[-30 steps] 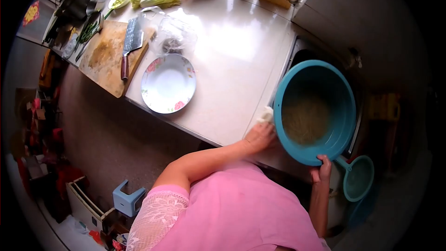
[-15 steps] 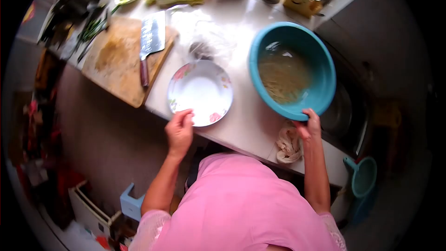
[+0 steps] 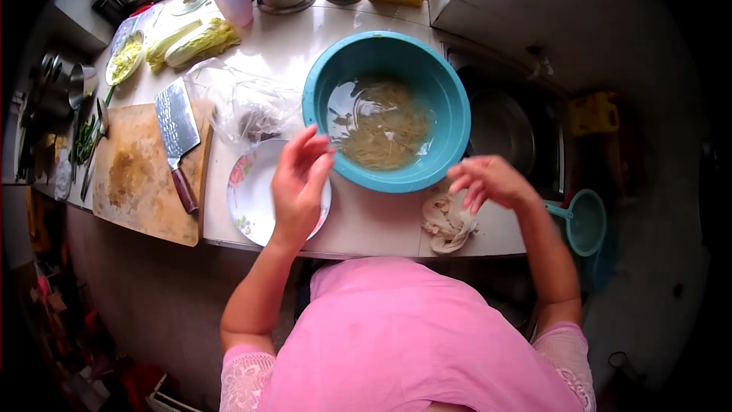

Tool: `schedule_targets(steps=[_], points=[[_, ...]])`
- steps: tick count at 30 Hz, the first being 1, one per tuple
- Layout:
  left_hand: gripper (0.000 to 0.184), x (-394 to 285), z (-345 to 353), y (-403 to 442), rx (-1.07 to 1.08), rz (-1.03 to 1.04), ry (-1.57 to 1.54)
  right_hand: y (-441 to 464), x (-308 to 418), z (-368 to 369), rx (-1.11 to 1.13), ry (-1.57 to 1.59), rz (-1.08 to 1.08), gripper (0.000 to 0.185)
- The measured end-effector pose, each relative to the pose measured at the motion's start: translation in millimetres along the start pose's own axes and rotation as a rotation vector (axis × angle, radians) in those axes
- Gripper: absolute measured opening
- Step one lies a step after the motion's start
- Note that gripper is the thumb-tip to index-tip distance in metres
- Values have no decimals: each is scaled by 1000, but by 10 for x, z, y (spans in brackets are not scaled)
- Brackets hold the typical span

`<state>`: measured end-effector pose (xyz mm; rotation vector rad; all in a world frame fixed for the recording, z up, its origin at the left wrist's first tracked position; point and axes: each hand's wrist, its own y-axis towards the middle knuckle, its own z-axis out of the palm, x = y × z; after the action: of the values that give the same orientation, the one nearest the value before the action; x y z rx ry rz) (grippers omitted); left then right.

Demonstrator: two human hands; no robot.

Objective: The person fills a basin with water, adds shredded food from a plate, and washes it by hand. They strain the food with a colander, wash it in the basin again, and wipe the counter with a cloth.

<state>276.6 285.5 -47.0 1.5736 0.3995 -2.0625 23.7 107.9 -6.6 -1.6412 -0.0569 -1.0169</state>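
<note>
A teal basin (image 3: 454,114) stands on the counter, holding water with thin pale strands (image 3: 385,126) in it. My left hand (image 3: 299,183) is raised over the right part of a white flowered plate (image 3: 252,198), near the basin's lower left rim, fingers apart and holding nothing. My right hand (image 3: 488,181) hovers by the basin's lower right rim, fingers spread and bent downward, with nothing in it. Just below that hand lies a crumpled beige cloth (image 3: 448,221). A clear plastic bag (image 3: 252,103) with something dark in it sits behind the plate.
Left of the plate, a cleaver (image 3: 179,126) rests on a wooden cutting board (image 3: 130,175). Pale green cabbages (image 3: 202,42), a plate of chopped vegetable (image 3: 126,59) and a pink cup (image 3: 231,0) stand behind. A sink (image 3: 503,130) lies at right, with a teal strainer (image 3: 585,223) nearby.
My right hand has let go of the basin rim. My left hand has left the plate's front edge and risen toward the basin. The camera view has turned.
</note>
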Motion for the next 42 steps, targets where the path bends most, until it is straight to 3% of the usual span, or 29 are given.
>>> schedule_targets(steps=[2, 4, 6, 8, 10, 11, 12, 13, 14, 15, 16, 17, 18, 19, 20, 22, 24, 25, 28, 30, 31, 32, 34, 36, 37, 38, 40, 41, 42], points=[[48, 161, 295, 323, 49, -116, 74, 44, 335, -83, -93, -5, -202, 38], [66, 660, 453, 701, 72, -78, 400, 323, 621, -7, -174, -222, -387, 45], [75, 795, 612, 940, 133, -57, 1026, 940, 678, -52, -267, -586, -412, 64], [79, 995, 566, 1092, 318, -164, 1381, 1740, 436, -157, -568, -1139, -690, 84], [85, 1064, 524, 1150, 517, -372, 1470, 1909, 513, -19, -366, -1139, -479, 96], [81, 1088, 572, 1156, 601, -391, 1557, 1907, 492, 114, -351, -1240, -350, 99], [77, 1091, 625, 1130, 687, -421, 1637, 1933, 399, 215, -401, -1374, -382, 93], [61, 1255, 573, 1120, 694, -253, 1757, 1929, 399, 294, -334, -1431, -339, 86], [61, 1415, 516, 1102, 703, -269, 1760, 1913, 389, 362, -269, -1484, -294, 79], [45, 1455, 522, 1094, 673, -210, 1698, 1957, 309, 446, -432, -1325, -468, 52], [34, 1487, 543, 1090, 646, -149, 1633, 1991, 275, 425, -429, -1318, -462, 52], [28, 1526, 516, 1101, 494, -118, 1410, 2024, 262, 375, -347, -1167, -474, 37], [25, 1445, 483, 1185, 548, -253, 1281, 2009, 288, 342, -268, -1016, -485, 24], [22, 1351, 484, 1208, 579, -186, 1257, 1988, 312, 319, -285, -1060, -589, 13], [19, 1284, 474, 1227, 606, -119, 1231, 1961, 342, 263, -168, -789, -379, 15], [19, 1110, 442, 1333, 586, -113, 1234, 1795, 524, 162, -180, -720, -401, 25], [26, 721, 499, 1362, 533, -494, 859, 1560, 715, 95, -110, -421, -329, 41], [32, 633, 491, 1370, 529, -554, 793, 1478, 811, 73, -114, -558, -339, 53], [46, 444, 521, 1427, 545, -686, 834, 1539, 860, -53, -223, -933, -345, 56], [46, 710, 412, 1481, 741, -449, 1029, 1604, 694, -117, -220, -1249, -455, 47], [53, 734, 431, 1357, 696, -287, 1248, 1585, 536, -42, -288, -1369, -468, 47], [68, 765, 473, 1273, 780, -397, 1319, 1586, 355, 35, -358, -1490, -479, 50], [68, 888, 613, 1069, 912, -342, 1585, 1721, 127, 199, -241, -1608, -406, 51], [62, 1204, 676, 969, 846, -254, 1645, 1878, 32, 335, -385, -1445, -509, 43], [47, 1859, 481, 955, 761, 98, 1725, 1907, 114, 336, -345, -1318, -515, 40], [47, 1838, 502, 1045, 767, 101, 1725, 1923, 208, 300, -309, -1191, -519, 37], [28, 1546, 593, 1242, 678, -384, 1237, 1960, 350, 177, -187, -1023, -411, 26], [20, 1285, 620, 1278, 743, -155, 1269, 1986, 395, 103, -235, -984, -432, 19], [22, 1195, 588, 1336, 682, -88, 1154, 1940, 443, 57, -262, -775, -450, 19]])
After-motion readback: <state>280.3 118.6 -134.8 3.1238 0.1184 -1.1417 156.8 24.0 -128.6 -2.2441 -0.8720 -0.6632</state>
